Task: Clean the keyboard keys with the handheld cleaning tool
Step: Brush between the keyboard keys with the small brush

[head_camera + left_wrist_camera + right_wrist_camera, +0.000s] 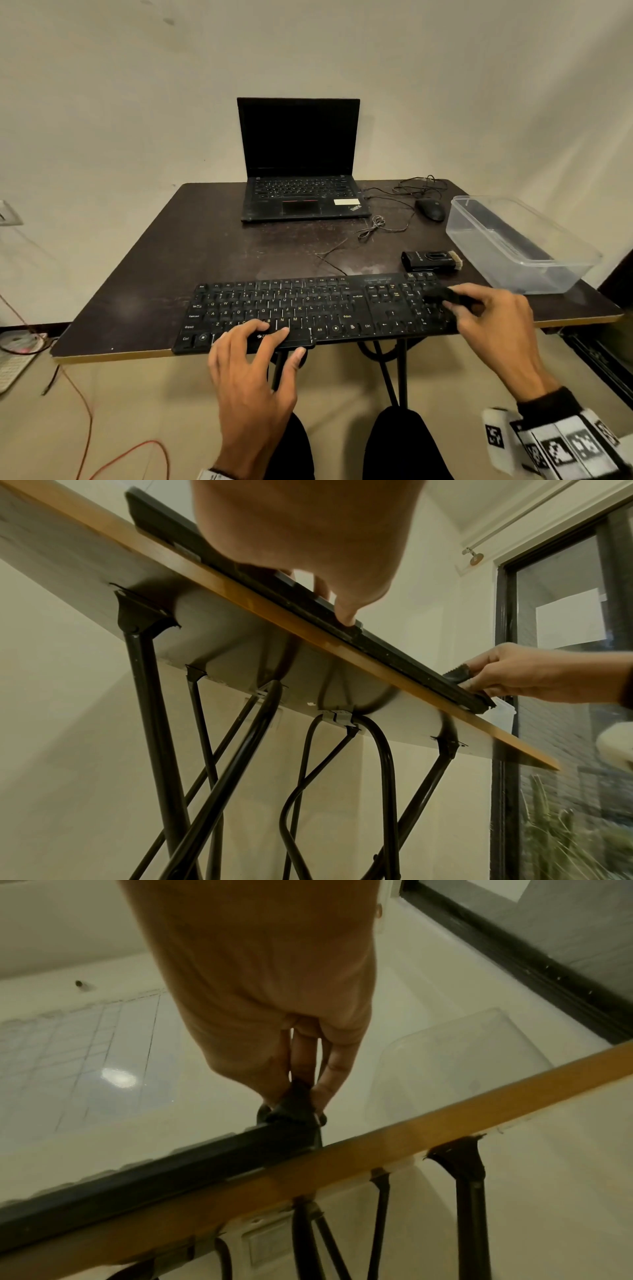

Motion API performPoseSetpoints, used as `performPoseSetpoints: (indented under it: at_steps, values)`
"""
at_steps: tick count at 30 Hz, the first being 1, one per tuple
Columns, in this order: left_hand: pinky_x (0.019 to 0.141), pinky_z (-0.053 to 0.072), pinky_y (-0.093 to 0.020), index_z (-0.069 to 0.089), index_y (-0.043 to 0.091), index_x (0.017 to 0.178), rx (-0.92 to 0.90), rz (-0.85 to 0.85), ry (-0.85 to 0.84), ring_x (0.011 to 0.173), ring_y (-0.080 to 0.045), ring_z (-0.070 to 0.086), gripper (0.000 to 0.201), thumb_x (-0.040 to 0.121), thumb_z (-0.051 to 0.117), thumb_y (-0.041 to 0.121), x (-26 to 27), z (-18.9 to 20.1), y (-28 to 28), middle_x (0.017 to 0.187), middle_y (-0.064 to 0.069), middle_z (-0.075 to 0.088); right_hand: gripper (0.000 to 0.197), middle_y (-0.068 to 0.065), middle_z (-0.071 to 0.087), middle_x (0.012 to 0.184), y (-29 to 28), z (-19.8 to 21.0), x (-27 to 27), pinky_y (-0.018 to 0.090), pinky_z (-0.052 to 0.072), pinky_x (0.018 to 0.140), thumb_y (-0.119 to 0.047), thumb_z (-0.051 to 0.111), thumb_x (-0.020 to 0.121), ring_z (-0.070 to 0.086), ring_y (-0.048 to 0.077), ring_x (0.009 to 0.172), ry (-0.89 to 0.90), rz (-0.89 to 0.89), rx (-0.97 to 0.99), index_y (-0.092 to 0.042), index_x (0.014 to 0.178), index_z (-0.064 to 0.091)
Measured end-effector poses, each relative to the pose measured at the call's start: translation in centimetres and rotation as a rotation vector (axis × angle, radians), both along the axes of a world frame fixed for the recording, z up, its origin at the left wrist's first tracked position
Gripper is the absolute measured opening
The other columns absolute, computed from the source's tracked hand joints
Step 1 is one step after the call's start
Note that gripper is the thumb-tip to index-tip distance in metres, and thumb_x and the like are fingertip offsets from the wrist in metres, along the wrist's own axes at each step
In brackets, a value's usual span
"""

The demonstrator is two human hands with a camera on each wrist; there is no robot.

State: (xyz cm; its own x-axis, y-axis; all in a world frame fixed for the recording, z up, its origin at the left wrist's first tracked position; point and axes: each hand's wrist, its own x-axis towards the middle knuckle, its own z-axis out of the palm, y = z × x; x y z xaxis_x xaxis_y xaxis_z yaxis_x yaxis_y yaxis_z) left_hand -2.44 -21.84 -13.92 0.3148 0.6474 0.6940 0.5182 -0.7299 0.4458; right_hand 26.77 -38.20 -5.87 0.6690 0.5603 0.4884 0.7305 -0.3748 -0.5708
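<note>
A small black cleaning tool [445, 295] is pinched in the right hand [493, 318] and held down on the numpad end of the black keyboard [308, 308], pretty blurry there tbh. The left hand [253, 370] is laid with fingers spread on the bottom row by the spacebar, thumb at the front edge. The keyboard is sat along the bench's [205, 246] near edge. Behind it a brush block [431, 261], clear tub [513, 253], mouse [430, 209] and laptop [301, 164] can be seen.
</note>
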Motion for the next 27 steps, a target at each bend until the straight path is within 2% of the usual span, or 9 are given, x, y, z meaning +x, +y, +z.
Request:
performPoseSetpoints:
  at_steps: [5,9,13,18,19,22,23,25,27]
  values:
    - [0.111,0.036,-0.056,0.078,0.022,0.114,-0.012,-0.003,0.004,0.122,-0.025,0.051,0.04,0.091,0.062,0.051,0.0,0.0,0.0,0.126,-0.001,0.059,0.032,-0.001,0.079,0.086,-0.6,-0.6,-1.8,0.04,0.061,0.077,-0.005,0.087,0.079,0.072,0.016,0.075,-0.029,0.056,0.004,-0.028,0.1,0.086]
    - [0.11,0.037,-0.06,0.078,0.021,0.113,-0.003,-0.005,0.014,0.122,-0.025,0.05,0.041,0.091,0.061,0.051,0.0,0.0,0.0,0.126,-0.001,0.059,0.029,0.003,0.08,0.085,-1.0,-0.6,-0.6,0.043,0.062,0.078,-0.004,0.086,0.082,0.072,0.022,0.075,0.008,-0.054,0.046,-0.025,0.102,0.086]
    - [0.11,0.037,-0.06,0.078,0.021,0.114,-0.013,-0.002,0.008,0.123,-0.025,0.05,0.041,0.091,0.061,0.051,0.1,0.1,-0.1,0.126,-0.001,0.059,0.043,-0.008,0.076,0.087,-0.9,-1.3,-3.4,0.038,0.063,0.077,0.008,0.083,0.074,0.072,0.012,0.074,-0.028,0.087,0.035,-0.027,0.098,0.086]
    - [0.109,0.036,-0.057,0.079,0.021,0.112,-0.005,-0.007,0.003,0.121,-0.029,0.052,0.04,0.091,0.062,0.051,0.0,0.1,0.0,0.126,-0.001,0.059,0.022,0.002,0.074,0.076,-1.1,-1.3,-1.9,0.049,0.062,0.068,-0.005,0.088,0.081,0.07,0.024,0.066,-0.043,-0.047,0.101,-0.02,0.097,0.084]
    - [0.109,0.037,-0.057,0.079,0.021,0.112,-0.01,-0.007,0.004,0.121,-0.029,0.052,0.04,0.091,0.062,0.051,-0.1,0.0,0.0,0.126,-0.001,0.059,0.022,-0.003,0.073,0.075,-1.0,-1.2,-2.7,0.045,0.062,0.068,-0.004,0.088,0.081,0.069,0.022,0.066,-0.058,-0.025,0.097,-0.02,0.096,0.084]
    - [0.109,0.037,-0.059,0.078,0.021,0.113,-0.013,-0.007,0.006,0.122,-0.029,0.052,0.041,0.091,0.061,0.052,0.0,0.1,-0.1,0.126,-0.001,0.059,0.035,-0.03,0.065,0.085,-0.8,-1.4,-5.7,0.02,0.055,0.073,0.006,0.086,0.075,0.066,0.005,0.072,-0.092,0.142,0.06,-0.022,0.096,0.084]
    - [0.11,0.037,-0.059,0.078,0.021,0.113,-0.012,-0.012,0.003,0.122,-0.029,0.052,0.041,0.091,0.061,0.052,-0.1,0.1,0.0,0.126,-0.001,0.059,0.039,-0.03,0.065,0.086,-0.8,-1.5,-5.7,0.019,0.054,0.074,0.009,0.085,0.074,0.066,0.005,0.073,-0.092,0.144,0.072,-0.022,0.097,0.084]
    - [0.111,0.036,-0.057,0.078,0.022,0.113,-0.015,-0.014,-0.002,0.122,-0.031,0.052,0.04,0.091,0.061,0.052,-0.1,0.1,0.1,0.127,-0.001,0.059,0.037,-0.013,0.072,0.083,-0.8,-1.7,-3.6,0.031,0.058,0.073,0.006,0.086,0.077,0.068,0.013,0.072,-0.097,0.039,0.099,-0.023,0.1,0.084]
    - [0.112,0.035,-0.057,0.078,0.022,0.113,-0.02,-0.013,0.003,0.123,-0.031,0.052,0.04,0.091,0.062,0.051,-0.2,0.0,0.1,0.127,-0.001,0.059,0.03,0.003,0.076,0.082,-1.1,-1.7,-1.8,0.034,0.057,0.072,-0.001,0.086,0.082,0.068,0.019,0.071,-0.083,-0.092,0.118,-0.021,0.104,0.084]
